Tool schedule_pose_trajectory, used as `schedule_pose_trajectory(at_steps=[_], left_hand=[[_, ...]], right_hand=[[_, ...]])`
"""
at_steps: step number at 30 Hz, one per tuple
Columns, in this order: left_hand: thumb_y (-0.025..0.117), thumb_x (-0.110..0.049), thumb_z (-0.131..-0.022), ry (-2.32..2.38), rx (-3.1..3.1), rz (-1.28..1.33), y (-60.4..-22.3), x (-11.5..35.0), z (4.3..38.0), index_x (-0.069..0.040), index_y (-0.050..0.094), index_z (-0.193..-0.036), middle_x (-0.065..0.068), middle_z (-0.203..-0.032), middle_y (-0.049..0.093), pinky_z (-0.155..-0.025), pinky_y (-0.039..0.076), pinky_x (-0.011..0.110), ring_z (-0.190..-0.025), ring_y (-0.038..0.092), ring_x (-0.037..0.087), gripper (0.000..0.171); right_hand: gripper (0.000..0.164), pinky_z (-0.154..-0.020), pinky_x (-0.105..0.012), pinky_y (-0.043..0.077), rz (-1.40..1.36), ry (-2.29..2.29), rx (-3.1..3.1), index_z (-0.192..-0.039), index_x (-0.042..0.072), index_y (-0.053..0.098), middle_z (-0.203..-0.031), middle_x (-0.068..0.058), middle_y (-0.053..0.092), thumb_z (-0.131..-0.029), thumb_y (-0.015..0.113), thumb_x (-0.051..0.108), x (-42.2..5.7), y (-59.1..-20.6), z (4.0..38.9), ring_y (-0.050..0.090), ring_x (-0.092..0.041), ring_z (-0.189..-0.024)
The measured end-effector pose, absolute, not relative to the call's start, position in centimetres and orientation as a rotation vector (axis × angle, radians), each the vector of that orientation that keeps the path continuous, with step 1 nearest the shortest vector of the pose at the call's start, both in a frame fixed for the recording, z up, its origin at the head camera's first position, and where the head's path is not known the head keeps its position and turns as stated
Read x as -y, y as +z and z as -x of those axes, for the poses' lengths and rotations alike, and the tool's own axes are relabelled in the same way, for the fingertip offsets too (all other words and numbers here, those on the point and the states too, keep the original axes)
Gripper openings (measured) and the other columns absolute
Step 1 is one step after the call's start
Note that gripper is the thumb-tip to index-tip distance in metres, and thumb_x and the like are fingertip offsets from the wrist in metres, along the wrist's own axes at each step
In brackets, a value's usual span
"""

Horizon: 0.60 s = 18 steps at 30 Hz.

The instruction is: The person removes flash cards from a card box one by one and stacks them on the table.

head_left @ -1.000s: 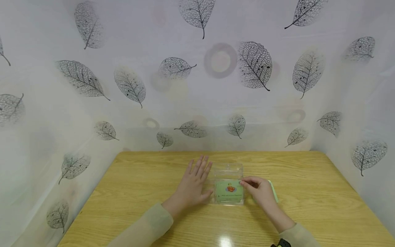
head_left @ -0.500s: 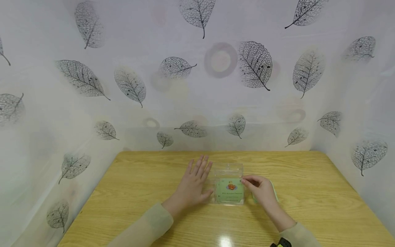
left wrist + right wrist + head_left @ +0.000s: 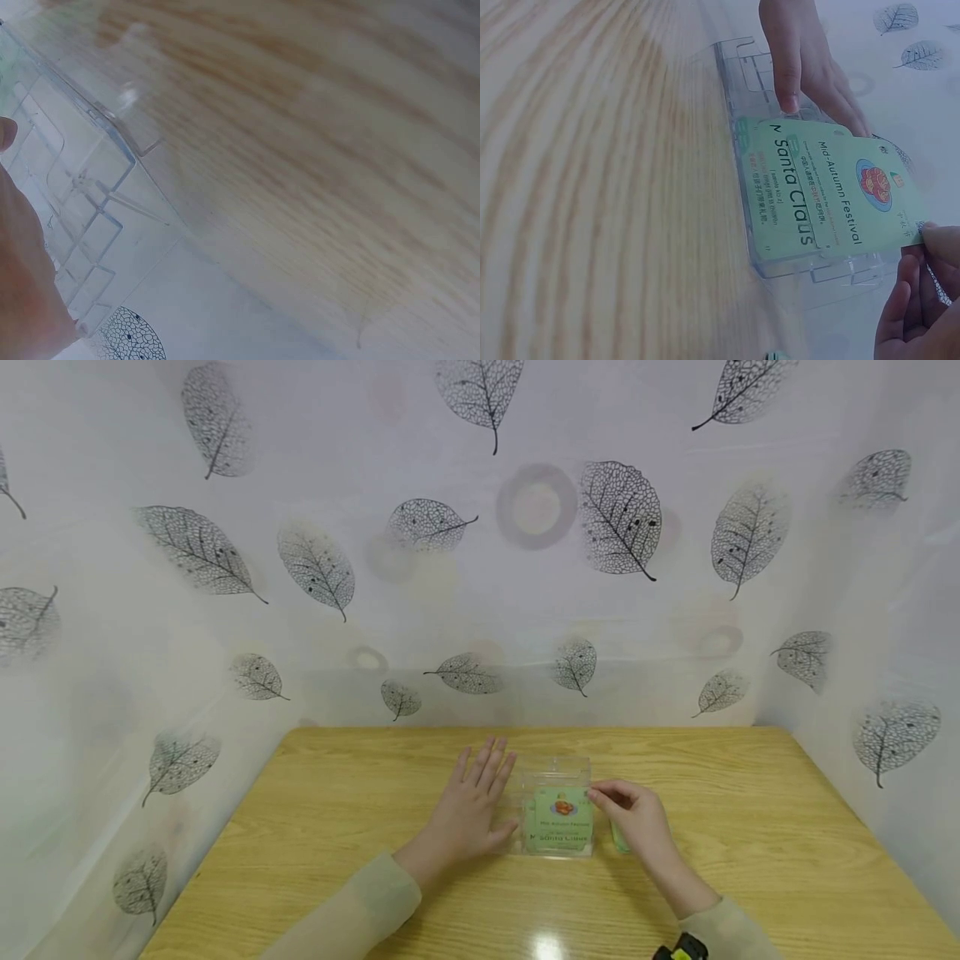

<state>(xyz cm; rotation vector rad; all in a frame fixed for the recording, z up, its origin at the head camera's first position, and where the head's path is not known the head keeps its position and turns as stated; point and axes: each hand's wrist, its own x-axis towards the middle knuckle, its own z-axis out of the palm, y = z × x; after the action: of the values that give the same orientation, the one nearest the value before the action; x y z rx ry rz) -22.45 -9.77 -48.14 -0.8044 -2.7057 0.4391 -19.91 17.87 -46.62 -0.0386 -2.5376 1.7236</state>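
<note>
A: Where's the Mid-Autumn Festival card [image 3: 855, 202]?
B: At the clear plastic box [image 3: 557, 767], approx. mid-table. Inner end overlaps the Santa Claus card [image 3: 772, 187], which lies in the box; outer end sticks out past the box wall, on the R hand side.
A: And the R hand [image 3: 637, 818]?
B: Pinching that outer end, thumb on the printed face — other fingers bent behind.
A: L hand [image 3: 465, 810]?
B: Fingers straight, slightly spread, gripping nothing. It's against the box's clear plastic on the L side, thumb pointing to the cards.
A: What does the R wrist cam add?
B: Both titles, easy to read, plus the pic of red food on a blue plate. Head cam gets the titles small and blurry.
A: L wrist cam?
B: Mostly wood grain, plus the box's notched clear edges up close w/ part of the L hand.
A: Anything only head cam has?
B: Yes — a black-and-yellow wrist device [image 3: 684, 948] by the R sleeve [image 3: 727, 931], and the whole leaf-print backdrop [image 3: 525, 410] behind the wooden table [image 3: 337, 777]. Also a green item [image 3: 620, 839], partly under the R hand; can't tell what.
</note>
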Motion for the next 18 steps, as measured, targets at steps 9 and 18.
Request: schedule_pose_trajectory(at_steps=[9,18], left_hand=[[0.044,-0.074,-0.100,0.447,2.716,0.803,-47.92,9.74,22.35,-0.008,0.011,-0.171,0.018,-0.180,0.010,-0.135,0.020,0.055,-0.168,0.009,0.033,0.102],[0.042,-0.073,-0.101,0.453,2.736,0.801,-47.94,9.69,22.41,-0.008,0.008,-0.171,0.017,-0.180,0.005,-0.136,0.016,0.055,-0.168,0.005,0.032,0.102]], right_hand=[[0.021,-0.074,-0.016,0.055,0.033,1.751,2.517,-0.114,-0.004,0.077,-0.108,-0.014,0.079,-0.101,0.072,0.010,-17.84,-46.05,19.99,0.063,0.001,-0.084],[0.022,-0.075,-0.016,0.055,0.047,1.778,2.486,-0.117,-0.005,0.076,-0.107,-0.011,0.078,-0.102,0.071,0.010,-18.02,-45.87,20.04,0.062,0.001,-0.084]])
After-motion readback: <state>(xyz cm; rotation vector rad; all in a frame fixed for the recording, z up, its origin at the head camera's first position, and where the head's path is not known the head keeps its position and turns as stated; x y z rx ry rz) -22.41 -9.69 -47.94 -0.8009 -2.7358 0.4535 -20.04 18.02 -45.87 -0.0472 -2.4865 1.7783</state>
